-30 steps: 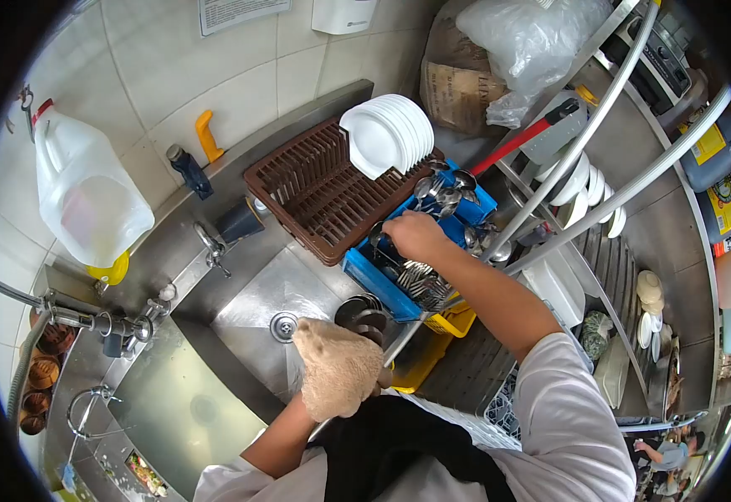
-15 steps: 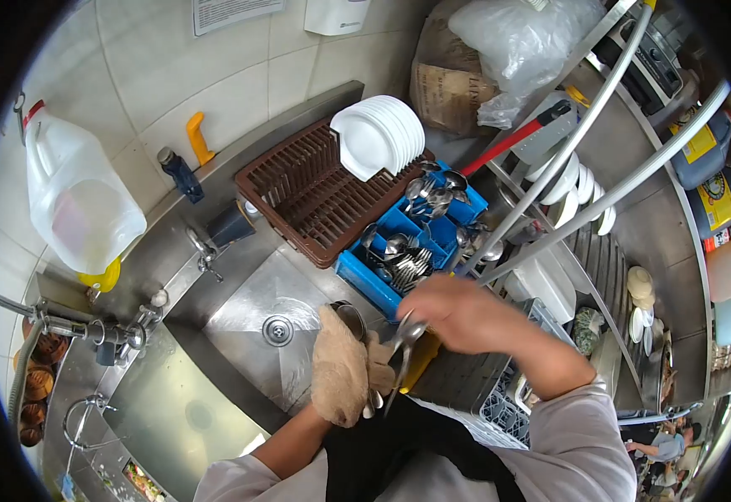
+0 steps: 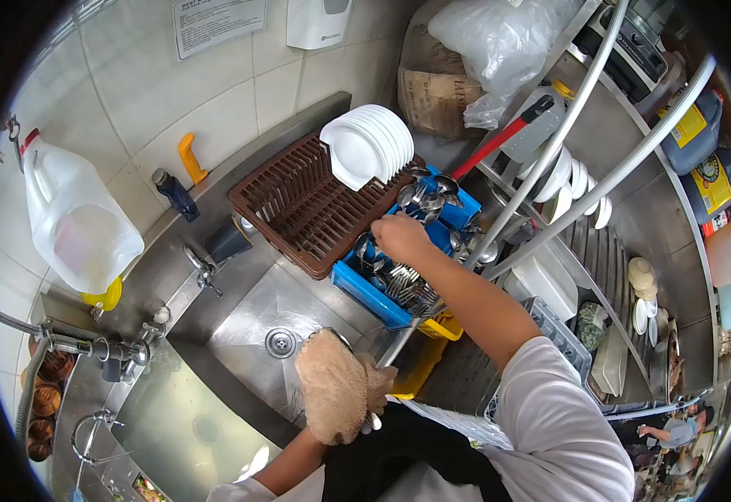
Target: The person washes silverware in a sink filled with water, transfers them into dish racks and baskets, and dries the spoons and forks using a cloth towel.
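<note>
My left hand is wrapped in a tan cloth (image 3: 330, 385) in front of my apron, its fingers largely covered. Metal cutlery handles (image 3: 372, 422) stick out below the cloth, held in the same grip. My right hand (image 3: 403, 238) reaches into the blue cutlery basket (image 3: 374, 294), its fingers curled and pointing down among the spoons. What the fingertips hold there is hidden. Several forks (image 3: 407, 283) lie in the near compartment, and several spoons (image 3: 428, 197) fill the far one.
A brown dish rack (image 3: 286, 201) holds upright white plates (image 3: 364, 142) behind the basket. Below is a steel sink (image 3: 248, 314) with a drain. Water fills the basin (image 3: 189, 427) at left. White pipes (image 3: 587, 180) slant past the right-hand shelves. A yellow container (image 3: 420, 368) stands under the basket.
My right hand, with a spoon in it, has moved from beside the cloth up and away into the blue basket. The cloth-wrapped left hand has shifted slightly down and left.
</note>
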Action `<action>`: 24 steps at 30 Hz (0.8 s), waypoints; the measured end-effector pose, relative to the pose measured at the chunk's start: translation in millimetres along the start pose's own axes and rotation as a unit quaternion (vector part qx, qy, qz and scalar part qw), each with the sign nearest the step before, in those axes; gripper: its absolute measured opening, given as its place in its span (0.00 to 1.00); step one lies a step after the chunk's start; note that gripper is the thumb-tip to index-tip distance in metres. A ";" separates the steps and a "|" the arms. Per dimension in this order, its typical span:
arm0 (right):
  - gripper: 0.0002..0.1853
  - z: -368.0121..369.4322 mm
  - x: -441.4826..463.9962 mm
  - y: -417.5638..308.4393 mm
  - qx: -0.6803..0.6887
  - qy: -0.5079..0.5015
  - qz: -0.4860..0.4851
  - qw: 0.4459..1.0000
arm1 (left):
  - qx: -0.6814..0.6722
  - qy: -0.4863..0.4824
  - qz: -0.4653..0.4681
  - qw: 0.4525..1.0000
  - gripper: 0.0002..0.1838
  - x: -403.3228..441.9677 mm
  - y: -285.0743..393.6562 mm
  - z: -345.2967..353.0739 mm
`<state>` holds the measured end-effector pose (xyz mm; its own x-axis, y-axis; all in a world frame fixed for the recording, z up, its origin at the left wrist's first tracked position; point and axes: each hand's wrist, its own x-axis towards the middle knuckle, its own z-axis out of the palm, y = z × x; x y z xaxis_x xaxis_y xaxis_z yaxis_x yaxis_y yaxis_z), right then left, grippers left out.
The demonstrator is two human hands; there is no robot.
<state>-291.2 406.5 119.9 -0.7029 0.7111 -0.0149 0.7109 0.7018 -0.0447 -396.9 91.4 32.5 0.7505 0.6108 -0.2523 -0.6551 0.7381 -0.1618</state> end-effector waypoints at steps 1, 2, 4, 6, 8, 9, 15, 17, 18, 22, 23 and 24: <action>0.09 1.3 3.7 -4.5 0.002 -0.001 -0.001 1.000 | -0.002 0.001 0.001 1.000 0.16 -1.0 0.0 2.1; 0.11 2.8 5.8 -8.2 0.021 0.031 -0.051 0.998 | -0.077 -0.128 -0.016 0.989 0.16 -2.4 -1.1 3.6; 0.19 9.8 7.3 -11.5 0.042 0.061 -0.101 0.992 | -0.150 -0.254 -0.035 0.955 0.16 -17.4 -2.9 34.1; 0.19 26.1 12.5 -6.8 0.067 0.026 -0.077 0.994 | -0.210 -0.184 0.022 0.960 0.16 -36.4 -5.4 69.7; 0.14 42.1 17.4 -3.5 0.113 0.026 -0.061 0.991 | -0.199 -0.212 0.030 0.956 0.16 -30.0 -2.8 56.8; 0.14 37.9 17.6 -4.3 0.113 0.025 -0.062 0.991 | -0.189 -0.238 0.037 0.952 0.16 -23.9 -1.7 44.3; 0.08 -98.8 -26.9 -11.7 0.154 0.180 -0.019 0.971 | 0.082 -0.007 0.365 0.927 0.20 -40.3 -9.0 15.5; 0.11 -173.6 -73.3 -28.3 0.182 0.164 0.035 0.969 | 0.130 0.037 0.396 0.908 0.21 -17.9 2.7 -22.9; 0.12 -197.3 -94.5 -41.2 0.196 0.142 0.062 0.968 | 0.180 0.079 0.422 0.885 0.22 -9.9 9.3 -28.6; 0.12 -182.3 -144.0 -74.7 0.343 -0.011 0.015 0.939 | 0.332 0.120 0.388 0.851 0.21 -4.8 30.3 -4.5; 0.12 -168.0 -144.3 -82.0 0.405 -0.056 0.019 0.913 | 0.362 0.119 0.371 0.847 0.21 -4.3 29.9 5.0; 0.12 -150.8 -137.6 -80.1 0.404 -0.055 0.022 0.913 | 0.394 0.116 0.352 0.841 0.21 -5.3 27.9 16.3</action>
<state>-248.2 258.7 276.1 -0.7034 0.6983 -0.1327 0.5223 0.3812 -0.7628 -417.8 113.4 44.9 0.1037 0.9712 -0.2146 -0.6011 0.2330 0.7645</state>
